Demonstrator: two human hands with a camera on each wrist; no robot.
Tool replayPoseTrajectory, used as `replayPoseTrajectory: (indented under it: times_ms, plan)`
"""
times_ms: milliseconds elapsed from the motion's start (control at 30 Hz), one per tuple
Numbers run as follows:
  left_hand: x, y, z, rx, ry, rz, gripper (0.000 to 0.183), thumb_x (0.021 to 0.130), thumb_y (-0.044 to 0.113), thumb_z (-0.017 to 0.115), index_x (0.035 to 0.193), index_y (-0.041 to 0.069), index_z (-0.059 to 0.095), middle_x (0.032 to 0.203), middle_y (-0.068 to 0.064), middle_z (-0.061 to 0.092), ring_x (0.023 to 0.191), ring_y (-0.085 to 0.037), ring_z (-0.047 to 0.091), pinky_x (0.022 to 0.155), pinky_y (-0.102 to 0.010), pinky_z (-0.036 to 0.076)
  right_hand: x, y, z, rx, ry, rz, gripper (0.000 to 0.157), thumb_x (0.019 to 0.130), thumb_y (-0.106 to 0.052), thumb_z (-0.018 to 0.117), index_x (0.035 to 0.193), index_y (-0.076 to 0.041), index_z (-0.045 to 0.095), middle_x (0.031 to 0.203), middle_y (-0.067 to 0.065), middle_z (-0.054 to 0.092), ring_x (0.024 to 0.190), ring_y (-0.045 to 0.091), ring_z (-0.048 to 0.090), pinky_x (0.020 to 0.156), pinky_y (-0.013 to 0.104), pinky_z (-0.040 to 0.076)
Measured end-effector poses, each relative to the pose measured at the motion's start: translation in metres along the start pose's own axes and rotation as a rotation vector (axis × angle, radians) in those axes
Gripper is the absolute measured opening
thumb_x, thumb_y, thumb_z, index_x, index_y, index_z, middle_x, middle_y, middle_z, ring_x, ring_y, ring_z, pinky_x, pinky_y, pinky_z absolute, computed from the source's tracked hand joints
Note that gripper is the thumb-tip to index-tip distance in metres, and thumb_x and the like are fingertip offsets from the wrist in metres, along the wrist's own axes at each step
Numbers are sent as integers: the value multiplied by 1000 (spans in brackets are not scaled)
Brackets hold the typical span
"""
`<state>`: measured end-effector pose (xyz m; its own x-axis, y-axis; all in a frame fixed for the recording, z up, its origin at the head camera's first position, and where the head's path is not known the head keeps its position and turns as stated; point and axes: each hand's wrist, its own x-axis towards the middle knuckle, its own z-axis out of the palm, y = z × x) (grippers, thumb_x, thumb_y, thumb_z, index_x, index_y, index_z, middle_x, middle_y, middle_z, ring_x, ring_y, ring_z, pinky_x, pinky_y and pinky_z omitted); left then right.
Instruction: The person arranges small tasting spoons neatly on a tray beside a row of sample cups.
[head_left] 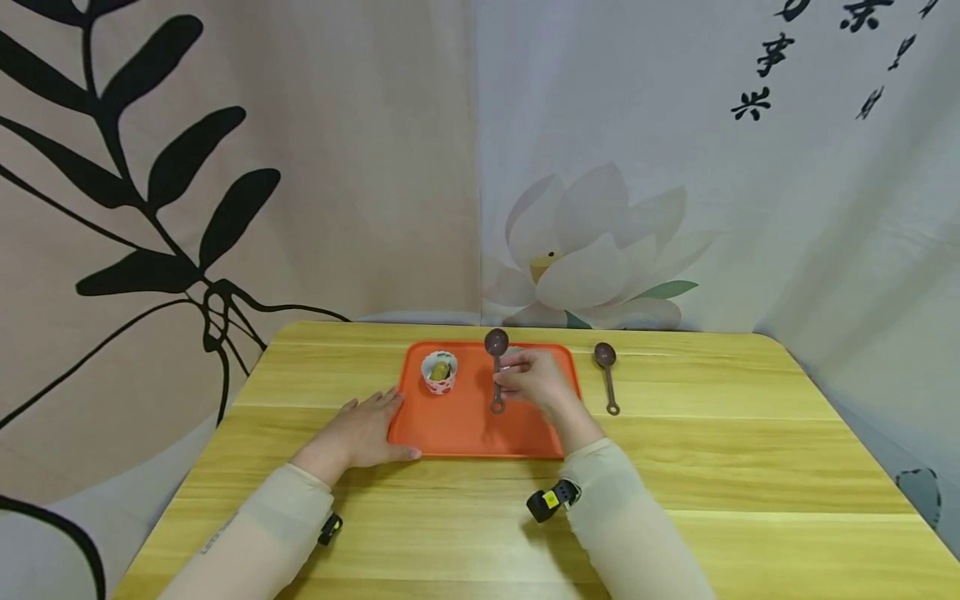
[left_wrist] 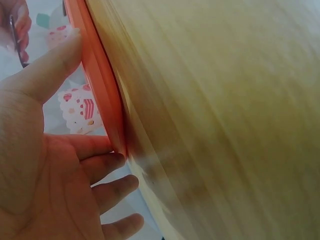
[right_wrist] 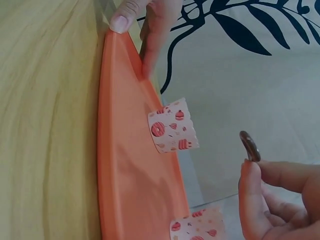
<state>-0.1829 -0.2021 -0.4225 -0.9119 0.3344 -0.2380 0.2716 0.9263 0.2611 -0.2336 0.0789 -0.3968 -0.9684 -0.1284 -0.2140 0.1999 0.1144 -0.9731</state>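
In the head view, my right hand [head_left: 534, 379] pinches the handle of a dark brown spoon [head_left: 496, 342] above the orange tray [head_left: 457, 429]. In the right wrist view, thumb and fingertips meet at that spoon's handle [right_wrist: 250, 145]. My left hand [head_left: 367, 429] touches the tray's near left corner, thumb at the front edge and fingers extended along the left side. On the tray's left part stands a patterned paper cup [head_left: 440, 384] with something yellow-green inside. A second paper cup [right_wrist: 197, 227] shows in the right wrist view; my right hand mostly hides it in the head view.
Another brown spoon [head_left: 605, 357] lies on the wooden table [head_left: 720, 450], right of the tray. Behind the table's far edge hangs a printed curtain [head_left: 375, 167] with leaves, a flower and writing.
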Motion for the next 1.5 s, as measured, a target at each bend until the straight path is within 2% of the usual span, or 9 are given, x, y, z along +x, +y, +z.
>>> replayPoseTrajectory:
  times_ms: [400, 667, 1000, 1500]
  plan:
    - [-1, 0, -1, -9, 3, 7, 105, 83, 65, 69, 154, -5, 32, 160, -22, 29, 146, -44, 28, 115, -65, 19, 7, 9, 15, -19, -2, 8, 25, 89, 8, 69, 113, 10, 63, 92, 17, 69, 63, 16, 66, 63, 30, 60]
    - [0, 0, -2, -5, 6, 5, 104, 83, 63, 70, 153, -5, 33, 159, -23, 30, 145, -44, 29, 115, -66, 20, 10, 14, 22, -38, -3, 50, 23, 89, 8, 69, 111, 10, 64, 92, 16, 68, 63, 17, 67, 64, 32, 61]
    - [0, 0, -2, -4, 2, 2, 105, 83, 64, 70, 153, -5, 33, 159, -23, 30, 145, -45, 29, 115, -65, 20, 14, 21, 27, -105, -38, 75, 20, 91, 8, 67, 110, 10, 64, 91, 16, 67, 66, 18, 67, 65, 33, 61]
    - [-1, 1, -2, -8, -2, 1, 106, 83, 64, 70, 153, -5, 32, 159, -24, 30, 145, -45, 29, 115, -66, 20, 14, 24, 34, -151, -32, 119, 19, 90, 7, 69, 107, 9, 63, 88, 14, 63, 64, 19, 67, 65, 34, 61]
